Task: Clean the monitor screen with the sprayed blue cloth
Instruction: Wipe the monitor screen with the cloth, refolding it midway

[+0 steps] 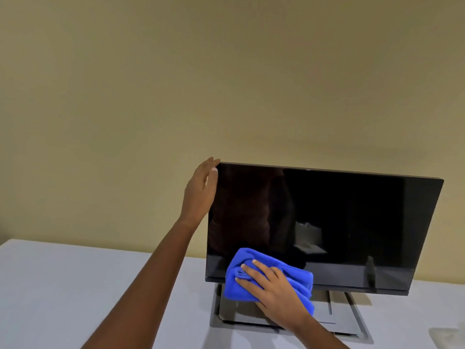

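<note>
A black monitor [352, 222] with a dark, switched-off screen stands on a square frame stand [347, 316] on the white table. The bunched blue cloth [297, 280] lies against the screen's lower left part, over the bottom bezel. My right hand [271, 285] presses the cloth onto the screen with spread, fairly straight fingers. My left hand [201, 190] rests against the monitor's upper left edge, fingers straight, with the fingertips at the top corner.
The white table [75, 285] runs left and in front of the monitor. A plain beige wall [226, 71] stands behind it. At the table's far right edge lies a faint grey shape [448, 336], too blurred to identify.
</note>
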Demonstrator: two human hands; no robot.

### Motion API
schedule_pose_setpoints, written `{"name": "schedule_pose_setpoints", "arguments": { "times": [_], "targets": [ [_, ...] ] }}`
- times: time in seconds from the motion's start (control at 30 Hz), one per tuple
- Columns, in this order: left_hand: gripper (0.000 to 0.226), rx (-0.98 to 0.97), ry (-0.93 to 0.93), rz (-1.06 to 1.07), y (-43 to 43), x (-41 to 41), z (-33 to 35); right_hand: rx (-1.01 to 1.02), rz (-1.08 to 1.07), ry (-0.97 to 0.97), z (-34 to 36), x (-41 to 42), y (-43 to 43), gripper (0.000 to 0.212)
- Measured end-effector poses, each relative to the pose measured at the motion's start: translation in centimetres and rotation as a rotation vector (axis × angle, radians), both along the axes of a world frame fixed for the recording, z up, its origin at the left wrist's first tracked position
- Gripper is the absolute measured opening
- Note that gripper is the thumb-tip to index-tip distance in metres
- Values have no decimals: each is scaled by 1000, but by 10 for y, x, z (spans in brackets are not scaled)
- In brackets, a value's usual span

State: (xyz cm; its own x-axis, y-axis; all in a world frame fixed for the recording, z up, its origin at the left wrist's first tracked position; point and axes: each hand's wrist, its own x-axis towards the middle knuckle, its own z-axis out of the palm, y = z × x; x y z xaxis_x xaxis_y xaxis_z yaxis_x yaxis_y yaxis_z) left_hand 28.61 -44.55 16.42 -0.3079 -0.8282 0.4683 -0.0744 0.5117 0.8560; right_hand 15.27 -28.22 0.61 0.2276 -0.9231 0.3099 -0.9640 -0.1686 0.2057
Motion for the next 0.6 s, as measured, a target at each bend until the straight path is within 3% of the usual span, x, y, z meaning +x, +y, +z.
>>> {"name": "schedule_pose_setpoints", "arguments": {
  "times": [0.13,0.2,0.33,0.43,0.6],
  "targets": [
    [45,-289,-232,22,25,14,-21,-90,-91,-581,22,6,22,70],
    [53,-391,-353,-114,35,20,-36,-100,-113,-883,31,11,28,67],
    [64,-85,-386,-525,57,32,-51,-176,-86,-1289,59,19,32,61],
    [56,27,-312,-632,66,32,-50,-118,-45,-1425,72,21,33,63],
    [26,-104,-273,-478,69,31,-33,27,12,-1352,91,27,35,80]
  ]
}}
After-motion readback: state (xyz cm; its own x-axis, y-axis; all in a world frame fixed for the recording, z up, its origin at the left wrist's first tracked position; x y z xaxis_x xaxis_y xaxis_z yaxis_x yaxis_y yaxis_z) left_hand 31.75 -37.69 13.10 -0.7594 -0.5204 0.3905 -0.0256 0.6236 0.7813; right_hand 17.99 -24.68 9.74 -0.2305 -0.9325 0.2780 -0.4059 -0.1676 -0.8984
